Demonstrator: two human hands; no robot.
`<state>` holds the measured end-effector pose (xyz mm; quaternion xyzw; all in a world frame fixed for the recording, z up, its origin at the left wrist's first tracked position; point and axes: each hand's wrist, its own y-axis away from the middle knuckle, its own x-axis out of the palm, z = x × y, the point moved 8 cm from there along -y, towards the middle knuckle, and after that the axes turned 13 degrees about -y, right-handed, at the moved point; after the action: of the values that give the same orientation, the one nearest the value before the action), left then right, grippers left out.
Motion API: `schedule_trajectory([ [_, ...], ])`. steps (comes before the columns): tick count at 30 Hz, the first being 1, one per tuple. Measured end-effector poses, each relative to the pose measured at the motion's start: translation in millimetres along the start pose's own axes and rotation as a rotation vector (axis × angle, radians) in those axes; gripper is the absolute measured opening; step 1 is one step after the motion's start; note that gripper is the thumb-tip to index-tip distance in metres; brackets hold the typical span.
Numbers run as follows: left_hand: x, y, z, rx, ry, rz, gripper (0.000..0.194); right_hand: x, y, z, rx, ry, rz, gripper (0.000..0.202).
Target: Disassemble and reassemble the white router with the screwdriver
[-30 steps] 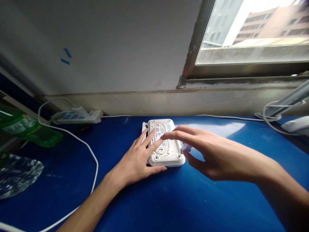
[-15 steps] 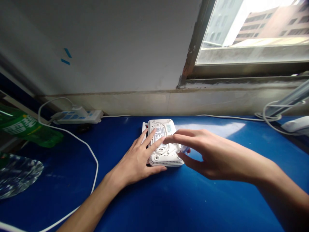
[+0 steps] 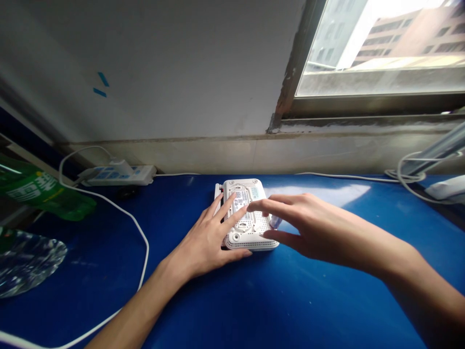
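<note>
A white box-shaped device (image 3: 250, 237) with vent holes, screw recesses and a printed label lies on the blue table (image 3: 232, 300). Spread over its left side is my left hand (image 3: 207, 237), fingers apart on the surface and thumb along the near edge. My right hand (image 3: 308, 223) reaches over the device's right side, index finger and thumb apart near its top face. Partly hidden beneath the right fingers, a small crumpled clear-bluish piece (image 3: 275, 222) shows at the device's right edge; whether those fingers grip it is unclear.
At the left are a green-labelled bottle (image 3: 47, 191) and a clear bottle (image 3: 31, 264). A white power strip (image 3: 141, 175) stands by the wall, its white cable (image 3: 140, 228) curving over the table. Coiled cable (image 3: 403, 174) and a metal post (image 3: 432, 152) are at the right.
The thumb of my right hand has lifted and shifted slightly left over the device. My left hand stays in place on it.
</note>
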<state>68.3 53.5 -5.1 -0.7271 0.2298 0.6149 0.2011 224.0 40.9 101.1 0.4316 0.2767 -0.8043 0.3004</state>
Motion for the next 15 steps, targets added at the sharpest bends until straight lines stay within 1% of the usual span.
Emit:
schedule_trajectory([
  [4,-1.4,-0.1,-0.5,0.002,0.009,0.001,0.094,5.4,0.9,-4.5,0.008,0.008,0.029,0.071],
  [6,-1.3,-0.1,-0.3,0.006,0.011,-0.005,0.096,6.4,3.2,-5.6,0.001,0.012,0.034,0.076],
  [11,-1.2,0.3,0.2,0.023,0.015,-0.036,0.096,5.5,7.3,-5.7,-0.016,0.021,0.036,0.076],
  [15,-0.2,0.7,1.1,0.015,0.012,-0.036,0.095,-1.7,8.1,-4.3,-0.033,-0.01,0.002,0.074],
])
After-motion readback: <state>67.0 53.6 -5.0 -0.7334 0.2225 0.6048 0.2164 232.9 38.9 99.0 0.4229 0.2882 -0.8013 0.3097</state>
